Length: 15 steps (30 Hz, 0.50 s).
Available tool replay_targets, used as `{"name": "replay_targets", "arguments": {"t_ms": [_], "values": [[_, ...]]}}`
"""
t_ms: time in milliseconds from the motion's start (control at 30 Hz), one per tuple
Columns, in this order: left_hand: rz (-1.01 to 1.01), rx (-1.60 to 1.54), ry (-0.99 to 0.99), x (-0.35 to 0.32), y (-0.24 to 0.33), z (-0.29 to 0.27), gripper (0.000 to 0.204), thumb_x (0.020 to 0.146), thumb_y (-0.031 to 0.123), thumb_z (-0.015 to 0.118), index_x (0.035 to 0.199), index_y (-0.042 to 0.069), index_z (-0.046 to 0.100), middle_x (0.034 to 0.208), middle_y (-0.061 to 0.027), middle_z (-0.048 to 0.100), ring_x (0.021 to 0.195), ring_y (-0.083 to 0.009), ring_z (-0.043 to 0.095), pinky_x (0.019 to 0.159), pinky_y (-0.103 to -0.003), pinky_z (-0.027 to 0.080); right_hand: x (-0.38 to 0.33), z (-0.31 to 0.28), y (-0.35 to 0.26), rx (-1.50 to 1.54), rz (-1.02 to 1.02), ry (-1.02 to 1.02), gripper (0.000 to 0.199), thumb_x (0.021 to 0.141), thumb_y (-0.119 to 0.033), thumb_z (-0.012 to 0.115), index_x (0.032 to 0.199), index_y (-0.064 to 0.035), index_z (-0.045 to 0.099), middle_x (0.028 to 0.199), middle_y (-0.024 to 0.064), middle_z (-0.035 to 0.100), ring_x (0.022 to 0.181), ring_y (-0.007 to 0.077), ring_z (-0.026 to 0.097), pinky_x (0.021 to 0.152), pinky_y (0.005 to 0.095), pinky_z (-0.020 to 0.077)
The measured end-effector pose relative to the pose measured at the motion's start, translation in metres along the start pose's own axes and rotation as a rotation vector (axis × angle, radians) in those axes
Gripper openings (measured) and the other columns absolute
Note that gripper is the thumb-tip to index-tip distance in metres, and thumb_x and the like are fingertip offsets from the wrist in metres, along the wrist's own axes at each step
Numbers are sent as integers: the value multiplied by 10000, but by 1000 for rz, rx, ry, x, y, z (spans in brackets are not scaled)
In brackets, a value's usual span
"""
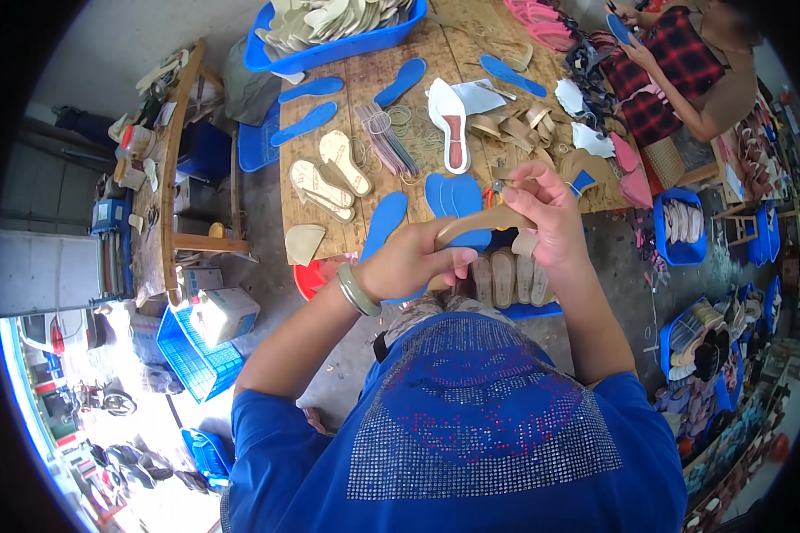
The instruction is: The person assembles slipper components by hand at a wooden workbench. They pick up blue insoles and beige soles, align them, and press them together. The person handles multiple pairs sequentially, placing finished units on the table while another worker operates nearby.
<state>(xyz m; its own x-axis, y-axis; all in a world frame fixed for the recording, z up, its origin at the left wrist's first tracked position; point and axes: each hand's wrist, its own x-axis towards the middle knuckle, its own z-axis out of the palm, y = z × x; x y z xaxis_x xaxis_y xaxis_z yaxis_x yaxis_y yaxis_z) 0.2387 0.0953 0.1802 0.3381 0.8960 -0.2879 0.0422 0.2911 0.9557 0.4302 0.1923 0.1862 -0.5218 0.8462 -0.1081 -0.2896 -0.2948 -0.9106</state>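
Note:
Above the table's near edge, a curved tan strip (482, 222), smooth like a shoe strap, stretches between my two hands. My left hand (409, 262) closes on its left end with thumb and fingers. The thumb and fingers of my right hand (547, 218) pinch around the right end; a small dark metallic bit (498, 185) shows by the fingertips, too small to name. Just beyond the strip lie blue insole shapes (453, 194) and another blue insole (385, 222). A white shoe-sole template (449, 124) with a reddish middle lies farther off.
Cream insoles (342, 160), bundled strips (387, 142) and tan strap pieces (529, 129) lie on the wooden table (329, 238). A blue tray (338, 53) of soles stands at the back. Below the near edge are more insoles (504, 275). A co-worker (676, 75) holds a blue insole.

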Motion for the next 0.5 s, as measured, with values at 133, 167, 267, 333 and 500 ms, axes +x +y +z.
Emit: {"name": "replay_targets", "arguments": {"t_ms": [133,167,267,333,500], "values": [[93,-159,26,0,8,1,314,923,203,552,1183,33,508,776,-11,577,673,-73,558,621,-229,489,4,9,0,58,-28,16,205,804,-58,677,976,-101,574,700,-40,584,560,-14,469,458,147,281],[105,-187,43,0,10,1,303,928,205,543,1175,35,508,780,-11,575,676,-74,556,625,-228,488,5,10,0,60,-35,22,208,804,-56,677,979,-101,573,703,-37,587,563,-11,474,461,147,290],[181,-235,70,3,11,-1,267,940,222,523,1130,35,514,785,-12,576,676,-75,554,627,-226,483,7,17,4,78,-63,39,204,812,-52,670,986,-98,572,710,-28,591,567,-7,482,469,149,308],[224,-269,95,6,10,-1,245,946,229,513,1095,35,518,788,-15,579,673,-76,553,625,-225,479,8,25,7,98,-88,74,198,822,-51,660,994,-94,571,712,-21,591,568,-3,487,473,153,320],[290,-381,198,16,3,6,224,953,228,499,1061,32,520,796,-32,593,671,-84,556,626,-228,475,12,33,18,116,-159,97,171,852,-52,625,1010,-78,568,714,1,594,574,25,517,488,178,387]]}}
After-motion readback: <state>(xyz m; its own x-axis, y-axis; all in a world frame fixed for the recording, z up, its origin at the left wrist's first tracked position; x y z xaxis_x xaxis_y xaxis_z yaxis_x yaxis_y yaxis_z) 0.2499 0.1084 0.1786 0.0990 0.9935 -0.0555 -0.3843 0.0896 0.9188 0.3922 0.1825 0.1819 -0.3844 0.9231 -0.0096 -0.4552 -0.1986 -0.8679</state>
